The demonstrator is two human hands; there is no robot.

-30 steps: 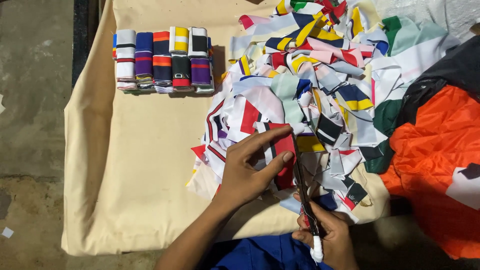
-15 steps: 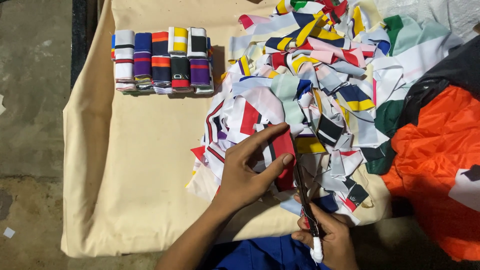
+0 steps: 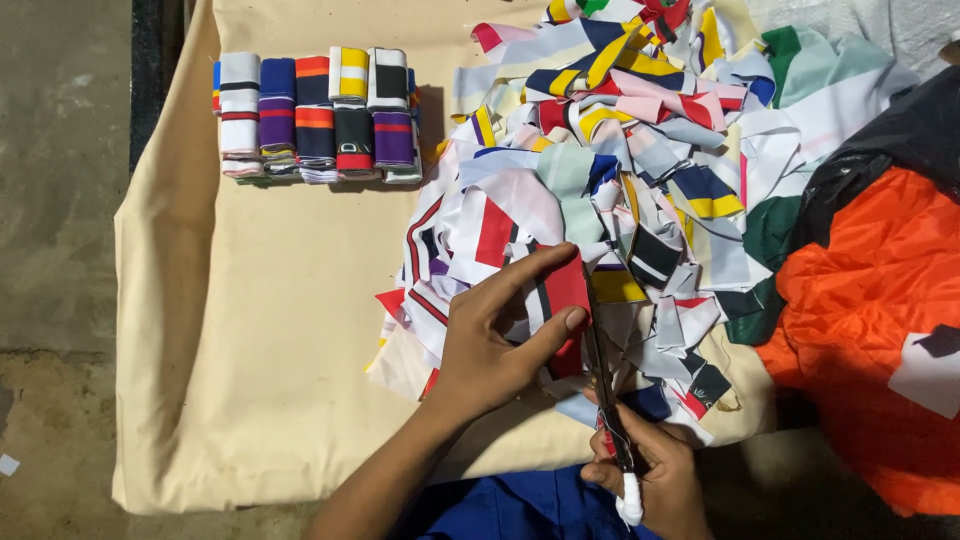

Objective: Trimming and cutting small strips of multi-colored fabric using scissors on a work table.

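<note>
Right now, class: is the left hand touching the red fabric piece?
Touching. The head view shows the left hand pinching the red fabric piece, thumb pressed against it.

scissors (image 3: 603,385): handles buried in right hand (image 3: 650,480), blade tips lost under scraps | red strip (image 3: 566,300): lower part behind left hand (image 3: 495,335) | orange cloth (image 3: 880,330): cut by right edge | scrap pile (image 3: 620,170): top cropped

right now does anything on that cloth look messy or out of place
Nothing looks damaged or spilled. The heap of fabric scraps is loose and jumbled, unlike the neat row of folded strips on the beige cloth. The left hand holds a red piece against the scissors in the right hand.
</note>
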